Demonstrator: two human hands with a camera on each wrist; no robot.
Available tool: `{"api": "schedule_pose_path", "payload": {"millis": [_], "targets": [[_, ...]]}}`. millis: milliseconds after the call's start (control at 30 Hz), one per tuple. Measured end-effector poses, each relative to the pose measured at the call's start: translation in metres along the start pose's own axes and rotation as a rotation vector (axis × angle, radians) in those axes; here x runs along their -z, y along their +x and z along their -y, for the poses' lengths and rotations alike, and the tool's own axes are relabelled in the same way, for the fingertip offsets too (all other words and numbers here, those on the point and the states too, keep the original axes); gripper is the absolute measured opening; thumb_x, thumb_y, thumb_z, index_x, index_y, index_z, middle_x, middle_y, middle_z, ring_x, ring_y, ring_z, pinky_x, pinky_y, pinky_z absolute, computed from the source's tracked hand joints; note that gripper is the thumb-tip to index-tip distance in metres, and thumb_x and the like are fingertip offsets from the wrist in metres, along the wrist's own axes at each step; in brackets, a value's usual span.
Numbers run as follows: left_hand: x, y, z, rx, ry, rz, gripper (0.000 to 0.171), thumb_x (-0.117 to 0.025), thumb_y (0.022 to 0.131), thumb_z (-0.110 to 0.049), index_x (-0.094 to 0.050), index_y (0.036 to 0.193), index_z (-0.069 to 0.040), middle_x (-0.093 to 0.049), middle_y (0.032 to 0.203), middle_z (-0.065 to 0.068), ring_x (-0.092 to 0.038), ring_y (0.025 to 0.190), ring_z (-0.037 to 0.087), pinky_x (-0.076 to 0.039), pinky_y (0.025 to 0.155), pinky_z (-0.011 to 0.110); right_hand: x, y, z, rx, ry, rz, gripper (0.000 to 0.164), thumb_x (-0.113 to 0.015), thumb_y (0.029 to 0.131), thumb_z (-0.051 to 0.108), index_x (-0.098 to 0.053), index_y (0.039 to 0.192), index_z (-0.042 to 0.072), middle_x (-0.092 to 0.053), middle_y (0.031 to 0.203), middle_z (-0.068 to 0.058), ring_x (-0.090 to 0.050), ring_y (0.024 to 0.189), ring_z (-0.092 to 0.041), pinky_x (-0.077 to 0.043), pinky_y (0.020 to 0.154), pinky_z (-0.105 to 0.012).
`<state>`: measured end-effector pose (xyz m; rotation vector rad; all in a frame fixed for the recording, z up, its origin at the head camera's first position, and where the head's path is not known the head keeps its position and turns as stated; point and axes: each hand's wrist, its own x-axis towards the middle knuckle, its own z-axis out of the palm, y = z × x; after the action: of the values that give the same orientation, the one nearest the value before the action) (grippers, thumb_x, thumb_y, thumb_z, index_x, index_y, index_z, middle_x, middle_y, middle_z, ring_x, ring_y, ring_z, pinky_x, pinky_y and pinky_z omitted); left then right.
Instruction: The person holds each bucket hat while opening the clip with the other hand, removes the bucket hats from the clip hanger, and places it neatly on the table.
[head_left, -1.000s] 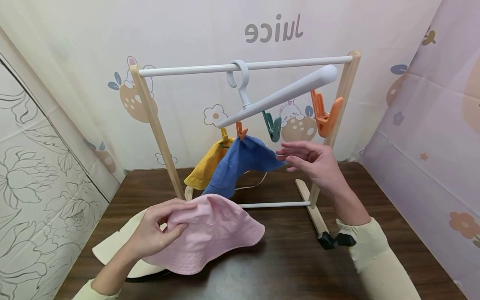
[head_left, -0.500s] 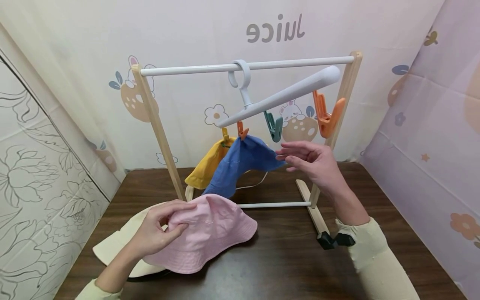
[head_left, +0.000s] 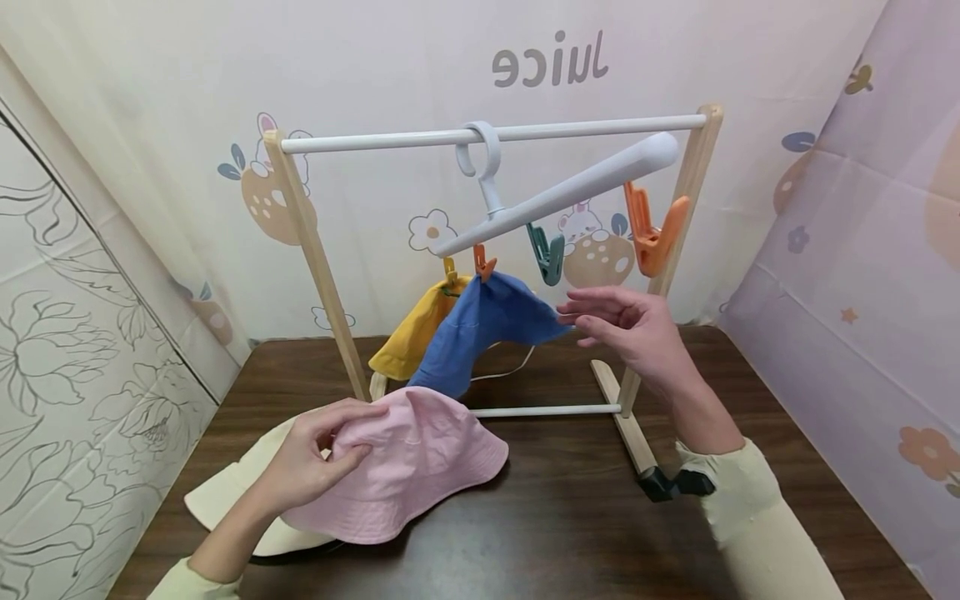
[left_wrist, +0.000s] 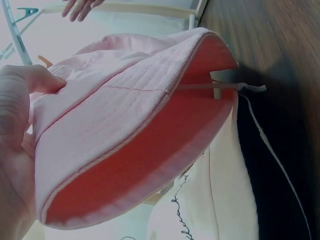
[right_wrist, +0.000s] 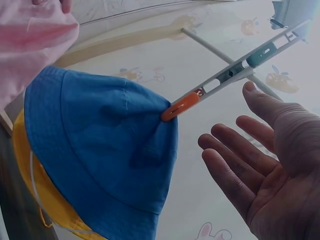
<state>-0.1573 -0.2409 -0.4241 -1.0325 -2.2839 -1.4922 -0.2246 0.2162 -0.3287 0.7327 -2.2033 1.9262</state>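
Observation:
A pink bucket hat (head_left: 420, 467) is pinched at its crown between the thumb and fingers of my left hand (head_left: 315, 454). In the left wrist view the hat's brim (left_wrist: 120, 165) gapes toward the camera, with a cord near its edge. My right hand (head_left: 630, 333) hovers with relaxed fingers, holding nothing, just right of a blue bucket hat (head_left: 487, 325). An orange clip (right_wrist: 181, 106) grips the blue hat, and a yellow hat (head_left: 412, 333) hangs behind it from a yellow clip (head_left: 449, 271). Over my right hand hang a green clip (head_left: 547, 254) and a larger orange clip (head_left: 652, 229) without hats.
The white hanger (head_left: 562, 192) with the clips tilts, its right end higher, on the top bar (head_left: 360, 142) of a wooden-sided rack (head_left: 318, 258). A cream hat (head_left: 247, 479) lies at the left of the dark wooden table (head_left: 570, 533), partly beneath the pink hat.
The pink hat's right brim edge has drawn slightly leftward. My right hand stays almost still beside the blue hat, and my left hand keeps its hold.

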Motion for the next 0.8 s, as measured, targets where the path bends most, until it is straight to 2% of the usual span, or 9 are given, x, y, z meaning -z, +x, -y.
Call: {"api": "schedule_pose_path", "payload": {"millis": [133,267,400,533,800], "targets": [[0.004,0.000,0.002,0.022,0.022,-0.002,0.054,-0.078,0.085,0.021,-0.078,0.134,-0.003,-0.081,0.121,0.007,-0.069,0.104,-0.004,-0.059,0.070,0.019,0.003,-0.002,0.000,-0.012,-0.017,-0.008,0.033,-0.072,0.108,0.003,-0.078,0.140,0.012,-0.087,0.121,0.011,-0.085,0.111,-0.007,-0.070,0.083,-0.026],[0.006,0.001,0.007,0.006,0.053,-0.004,0.054,-0.079,0.086,0.020,-0.079,0.134,-0.005,-0.082,0.119,0.013,-0.067,0.100,-0.004,-0.057,0.064,0.019,0.004,-0.003,0.000,-0.014,-0.021,-0.006,0.034,-0.073,0.108,0.002,-0.078,0.139,0.013,-0.087,0.121,0.010,-0.085,0.111,-0.009,-0.070,0.083,-0.028],[0.010,0.002,0.011,0.007,0.083,0.003,0.051,-0.080,0.088,0.017,-0.078,0.135,-0.004,-0.082,0.120,0.016,-0.066,0.100,-0.004,-0.056,0.065,0.019,0.005,-0.005,0.000,-0.013,-0.028,-0.004,0.034,-0.073,0.107,0.002,-0.078,0.140,0.013,-0.087,0.121,0.010,-0.085,0.111,-0.010,-0.070,0.082,-0.027],[0.013,0.003,0.014,0.054,0.131,0.012,0.048,-0.081,0.091,0.013,-0.078,0.136,-0.005,-0.082,0.125,0.017,-0.065,0.103,-0.006,-0.055,0.073,0.017,0.008,-0.007,-0.002,-0.020,-0.037,-0.002,0.035,-0.073,0.108,0.002,-0.077,0.141,0.010,-0.087,0.121,0.012,-0.085,0.111,-0.009,-0.070,0.082,-0.026],[0.020,0.001,0.022,0.158,0.226,0.002,0.046,-0.081,0.091,0.009,-0.078,0.134,-0.006,-0.083,0.123,0.019,-0.057,0.077,-0.004,-0.048,0.061,0.021,0.010,-0.008,-0.004,-0.028,-0.076,-0.002,0.036,-0.073,0.109,0.006,-0.074,0.145,0.006,-0.086,0.122,0.014,-0.085,0.113,-0.007,-0.070,0.084,-0.028]]}}
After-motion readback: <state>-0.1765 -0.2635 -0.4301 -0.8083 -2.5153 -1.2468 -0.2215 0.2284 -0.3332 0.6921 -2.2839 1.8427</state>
